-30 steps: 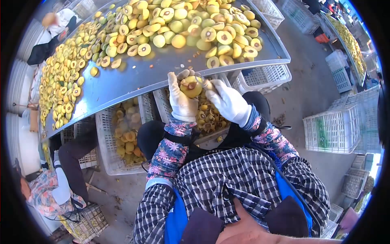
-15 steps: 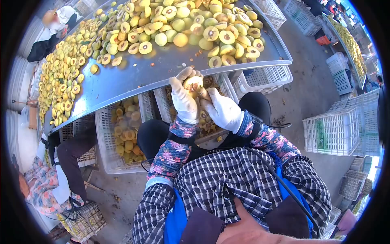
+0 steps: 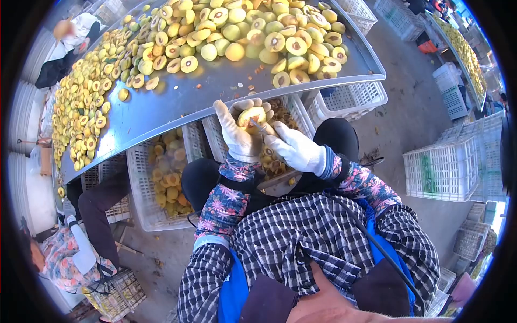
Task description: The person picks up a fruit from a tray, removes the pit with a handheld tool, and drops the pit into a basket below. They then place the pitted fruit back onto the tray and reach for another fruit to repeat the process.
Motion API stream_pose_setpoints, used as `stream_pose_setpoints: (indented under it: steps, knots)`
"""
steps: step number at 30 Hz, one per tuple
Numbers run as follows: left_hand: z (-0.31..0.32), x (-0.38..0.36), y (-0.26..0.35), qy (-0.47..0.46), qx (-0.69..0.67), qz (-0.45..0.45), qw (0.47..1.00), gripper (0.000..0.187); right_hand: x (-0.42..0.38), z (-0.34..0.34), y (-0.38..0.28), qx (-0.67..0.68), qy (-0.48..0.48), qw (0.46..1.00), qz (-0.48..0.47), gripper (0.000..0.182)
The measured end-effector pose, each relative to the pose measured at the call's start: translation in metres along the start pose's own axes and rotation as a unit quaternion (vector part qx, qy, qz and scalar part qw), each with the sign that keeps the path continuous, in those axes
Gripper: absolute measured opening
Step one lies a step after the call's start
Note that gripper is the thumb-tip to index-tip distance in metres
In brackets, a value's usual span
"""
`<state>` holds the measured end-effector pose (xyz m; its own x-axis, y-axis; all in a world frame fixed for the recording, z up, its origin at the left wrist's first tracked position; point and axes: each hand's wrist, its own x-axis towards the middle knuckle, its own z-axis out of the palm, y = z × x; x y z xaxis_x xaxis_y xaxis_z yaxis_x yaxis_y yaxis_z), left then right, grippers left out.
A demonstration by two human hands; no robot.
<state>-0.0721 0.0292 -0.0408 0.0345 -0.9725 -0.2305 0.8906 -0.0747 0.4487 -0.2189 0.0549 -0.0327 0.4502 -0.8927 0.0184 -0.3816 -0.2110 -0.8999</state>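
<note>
My left hand (image 3: pixel 240 133), in a white glove, is closed around a halved yellow fruit (image 3: pixel 251 116), its cut face turned up and reddish brown at the centre. My right hand (image 3: pixel 295 147), gloved too, grips a small pitting tool (image 3: pixel 257 125) whose thin metal end touches the cut face. Both hands are just off the front edge of a metal table (image 3: pixel 188 99). Many halved fruits (image 3: pixel 231 32) are heaped on that table.
Below the table stand a white crate of fruit (image 3: pixel 141 188) and another crate (image 3: pixel 214 137) under my hands. More crates (image 3: pixel 439 172) stand at the right. A seated person (image 3: pixel 72 247) is at lower left, another person (image 3: pixel 75 32) at upper left.
My left hand has shifted slightly left, its fingers more spread around the fruit. The fruit's cut face is tilted differently, and the tool's metal end now shows. The person at lower left has moved an arm.
</note>
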Motion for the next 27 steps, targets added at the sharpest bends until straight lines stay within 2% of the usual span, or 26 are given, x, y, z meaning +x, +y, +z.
stream_pose_setpoints:
  steps: [2,4,6,7,8,9,10,11,12,14,16,18,20,22,24,25,26,27]
  knots:
    - [0.003,-0.002,0.001,0.009,0.053,0.014,0.998,0.059,0.000,-0.008,-0.008,-0.062,-0.050,0.996,0.039,0.036]
    - [0.000,0.004,0.005,0.003,0.091,-0.014,0.996,0.059,-0.001,-0.010,-0.003,-0.088,-0.048,0.995,0.014,0.037]
    - [-0.001,0.007,0.005,-0.003,0.129,-0.043,0.991,0.060,-0.001,-0.013,0.001,-0.036,-0.055,0.997,0.041,0.039]
    - [-0.001,0.007,0.006,-0.022,0.124,-0.049,0.991,0.060,0.000,-0.013,0.004,0.075,-0.081,0.993,0.039,0.041]
    - [-0.001,0.007,0.006,-0.041,0.119,-0.054,0.991,0.060,-0.001,-0.012,0.003,0.077,-0.079,0.993,0.040,0.041]
    - [0.005,0.004,0.004,-0.004,0.123,-0.031,0.992,0.059,-0.002,-0.013,-0.005,0.232,-0.120,0.956,0.134,0.041]
    - [0.008,0.003,0.000,-0.006,0.126,-0.033,0.991,0.059,-0.003,-0.011,-0.010,0.380,-0.157,0.884,0.221,0.042]
    - [0.010,0.002,-0.004,0.020,0.121,-0.003,0.992,0.060,-0.006,-0.003,-0.009,0.459,-0.134,0.847,0.233,0.042]
    - [0.012,0.001,-0.006,0.047,0.116,0.028,0.992,0.060,-0.006,-0.005,-0.009,0.461,-0.132,0.846,0.231,0.042]
    - [0.010,0.001,-0.007,0.049,0.103,0.001,0.993,0.061,-0.006,-0.011,-0.010,0.507,-0.166,0.804,0.262,0.040]
    - [0.012,0.001,-0.006,0.047,0.055,-0.062,0.995,0.061,-0.008,-0.013,-0.008,0.507,-0.168,0.807,0.253,0.039]
    - [0.015,-0.002,-0.009,0.063,0.092,-0.045,0.993,0.063,-0.013,-0.015,-0.008,0.440,-0.136,0.861,0.217,0.037]
    - [0.014,-0.001,-0.008,0.056,0.193,0.003,0.980,0.065,-0.016,-0.015,0.002,0.412,-0.160,0.876,0.193,0.036]
    - [0.007,0.009,-0.005,0.048,0.193,0.006,0.980,0.067,-0.023,-0.019,0.001,0.384,-0.183,0.889,0.168,0.035]
    - [0.005,0.014,0.002,0.103,0.209,0.082,0.969,0.069,-0.036,-0.026,-0.005,0.370,-0.171,0.891,0.201,0.035]
    - [0.009,0.013,0.008,0.120,0.242,0.042,0.962,0.073,-0.034,-0.024,0.004,0.347,-0.144,0.907,0.193,0.037]
    - [0.008,0.015,0.010,0.119,0.246,0.043,0.961,0.073,-0.033,-0.015,0.022,0.156,-0.063,0.980,0.104,0.035]
    - [0.004,0.016,0.009,0.084,0.275,0.038,0.957,0.076,-0.033,-0.014,0.021,0.070,-0.028,0.995,0.069,0.033]
